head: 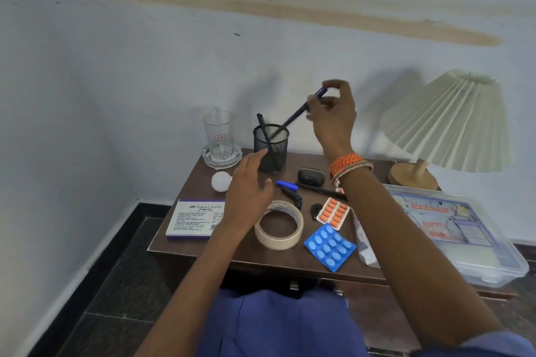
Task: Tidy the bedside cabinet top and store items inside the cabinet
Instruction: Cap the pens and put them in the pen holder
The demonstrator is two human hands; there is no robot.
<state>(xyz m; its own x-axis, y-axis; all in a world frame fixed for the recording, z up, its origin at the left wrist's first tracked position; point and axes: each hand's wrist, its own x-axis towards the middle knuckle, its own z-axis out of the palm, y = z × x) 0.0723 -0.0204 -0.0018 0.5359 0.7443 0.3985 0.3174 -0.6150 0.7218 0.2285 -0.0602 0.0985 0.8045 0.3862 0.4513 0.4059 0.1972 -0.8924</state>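
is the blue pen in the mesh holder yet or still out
Partly in: the pen slants with its tip inside the holder rim, its top pinched by the right hand.

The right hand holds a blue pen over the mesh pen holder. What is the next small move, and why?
Probably lower the right hand and release the blue pen into the mesh pen holder. The pen's lower tip already seems to be inside the rim, beside a black pen, and the left hand touches the holder's side, as if to steady it.
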